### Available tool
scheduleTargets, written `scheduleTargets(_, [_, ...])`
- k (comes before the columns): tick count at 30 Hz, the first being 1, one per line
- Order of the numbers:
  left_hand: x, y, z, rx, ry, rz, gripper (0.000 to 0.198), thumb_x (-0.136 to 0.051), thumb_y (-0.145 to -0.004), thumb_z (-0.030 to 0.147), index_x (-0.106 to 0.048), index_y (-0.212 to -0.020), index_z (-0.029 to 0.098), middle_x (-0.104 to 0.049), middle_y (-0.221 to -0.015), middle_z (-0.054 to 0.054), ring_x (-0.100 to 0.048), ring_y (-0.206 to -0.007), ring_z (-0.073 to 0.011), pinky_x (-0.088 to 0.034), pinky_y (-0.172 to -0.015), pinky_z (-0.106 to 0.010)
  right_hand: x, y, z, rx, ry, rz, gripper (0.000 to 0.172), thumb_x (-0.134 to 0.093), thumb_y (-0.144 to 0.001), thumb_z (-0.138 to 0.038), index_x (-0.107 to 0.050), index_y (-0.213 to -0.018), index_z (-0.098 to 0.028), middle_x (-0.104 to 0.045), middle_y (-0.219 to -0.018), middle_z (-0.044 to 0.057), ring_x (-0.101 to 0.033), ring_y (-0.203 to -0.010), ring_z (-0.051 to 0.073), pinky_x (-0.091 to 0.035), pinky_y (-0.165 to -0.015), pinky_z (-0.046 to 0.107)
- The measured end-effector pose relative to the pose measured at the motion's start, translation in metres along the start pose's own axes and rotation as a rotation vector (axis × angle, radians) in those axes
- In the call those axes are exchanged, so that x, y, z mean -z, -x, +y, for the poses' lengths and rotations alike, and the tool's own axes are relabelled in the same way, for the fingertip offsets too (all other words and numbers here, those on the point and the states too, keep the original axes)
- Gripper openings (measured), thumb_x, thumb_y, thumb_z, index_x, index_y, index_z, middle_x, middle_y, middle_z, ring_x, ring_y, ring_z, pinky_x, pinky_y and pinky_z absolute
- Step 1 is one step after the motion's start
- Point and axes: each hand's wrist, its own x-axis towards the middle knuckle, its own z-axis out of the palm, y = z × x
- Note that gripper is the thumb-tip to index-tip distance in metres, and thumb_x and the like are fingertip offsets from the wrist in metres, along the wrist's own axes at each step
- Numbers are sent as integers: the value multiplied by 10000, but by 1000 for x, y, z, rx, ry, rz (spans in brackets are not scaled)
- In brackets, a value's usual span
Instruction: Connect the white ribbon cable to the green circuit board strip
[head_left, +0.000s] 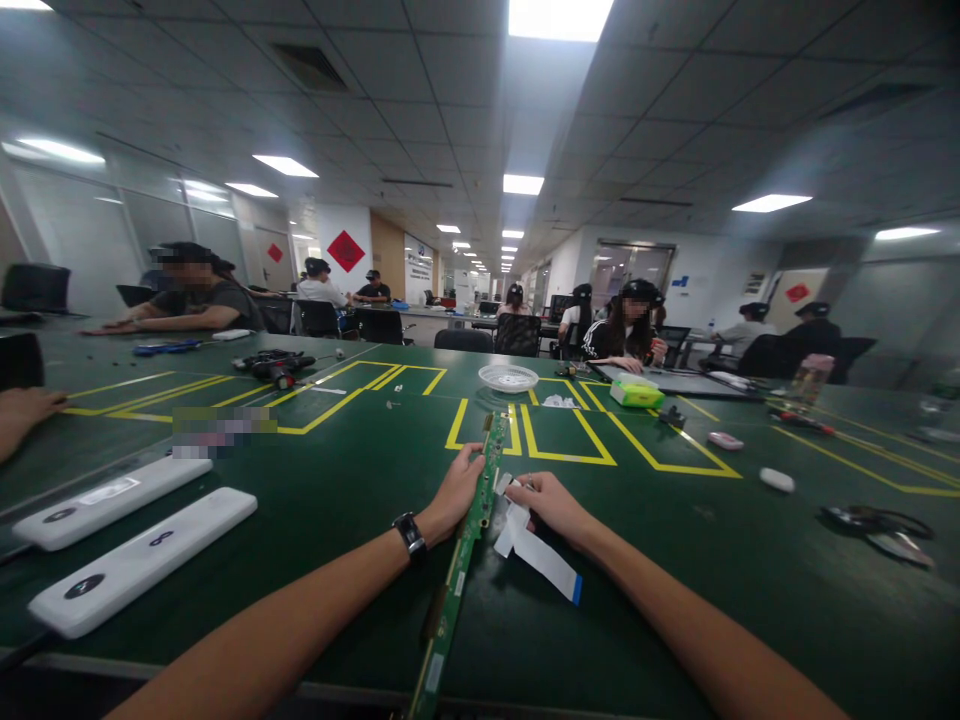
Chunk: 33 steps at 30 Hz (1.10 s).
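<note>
My left hand (pixel 459 488) is closed around the upper part of a long, narrow green circuit board (pixel 470 535). The board slants from the middle of the table down past the near edge. On its right side, my right hand (pixel 551 505) pinches a white flat ribbon cable (pixel 541 556) close to the board. The cable is folded, and its loose blue-tipped end hangs toward the lower right. Whether the cable's upper end is joined to the board I cannot tell.
Two white power strips (pixel 142 560) lie at the left. Beyond my hands stands a white plastic dish (pixel 508 378) near yellow tape outlines (pixel 570 460). A green-yellow box (pixel 636 390), a white mouse (pixel 776 480) and a dark tool (pixel 877 522) are on the right. Other people sit around.
</note>
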Motion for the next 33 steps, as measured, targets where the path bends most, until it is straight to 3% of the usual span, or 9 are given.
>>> scheduleTargets(12, [1,0,-1,-6,-7,1,322,-472,-869,407,-518,-1098,185,-626,-854,-20,-586,-741,-157,-449,-682,-254,-1,-2,2,-20,-15,6,396,-640,-746,-534,-540,-670,-159,-522,-517,-50,-464,-427,70,-411,-433,198])
scheduleTargets(21, [-3,6,5,-57,-117,-31,275,-436,-889,367,-537,-1075,191,-628,-943,-26,-579,-868,-178,-429,-785,-266,2,-3,5,-20,37,28,363,-634,-757,-504,-568,-668,-158,-492,-496,-57,-430,-429,69,-338,-431,193])
scheduleTargets(27, [-6,12,6,-67,-117,-129,357,-406,-911,404,-513,-1178,192,-629,-1041,-39,-571,-948,-193,-417,-846,-280,7,-8,18,9,59,-22,373,-636,-754,-506,-578,-656,-151,-518,-516,-42,-429,-459,79,-308,-467,205])
scheduleTargets(33, [-7,12,2,-107,-197,-122,348,-380,-925,406,-514,-1167,196,-618,-1051,-43,-559,-989,-203,-391,-906,-301,10,-8,21,63,121,-52,419,-590,-793,-540,-567,-643,-149,-502,-546,-36,-406,-498,83,-294,-496,211])
